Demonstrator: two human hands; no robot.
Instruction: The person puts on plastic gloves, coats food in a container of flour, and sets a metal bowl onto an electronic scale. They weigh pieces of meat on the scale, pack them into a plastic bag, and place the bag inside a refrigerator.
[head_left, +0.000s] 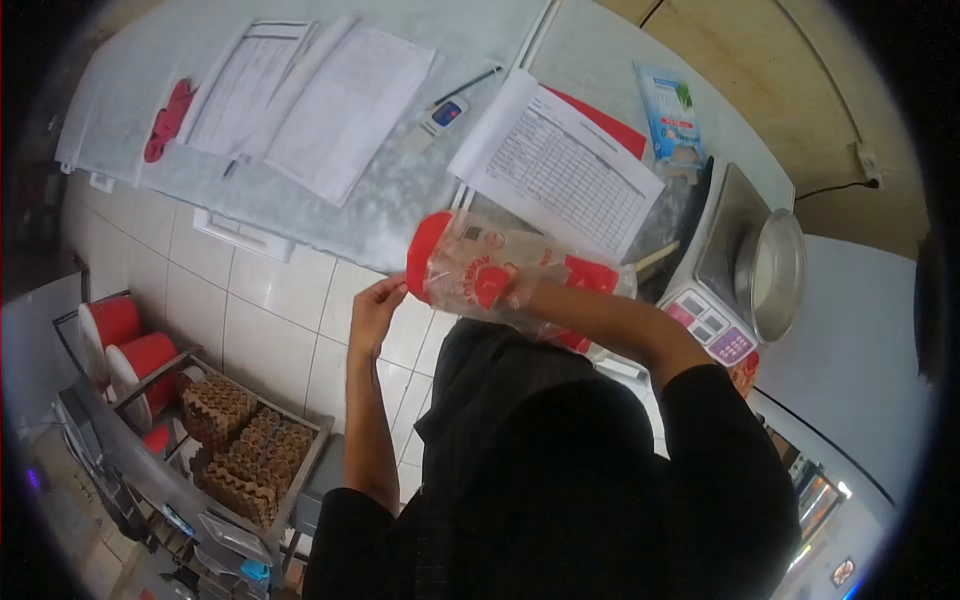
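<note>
A clear plastic bag (465, 262) with red printing and a solid red end stretches in front of my body, close to the table's front edge. My left hand (376, 312) pinches the bag's red end at its lower corner. From the other side, my right hand (515, 290) reaches into the bag or behind its plastic. Its fingers are blurred by the film and the red print, so their pose does not show. Just beyond the bag, a printed form on a clipboard (560, 160) lies on the table.
On the table (400, 225) lie paper sheets (345, 110), red scissors (170, 120), a pen (465, 87) and a blue packet (670, 115). A digital scale (712, 325) with a metal bowl (775, 275) stands right. Egg trays (255, 440) and red-and-white buckets (140, 365) are lower left.
</note>
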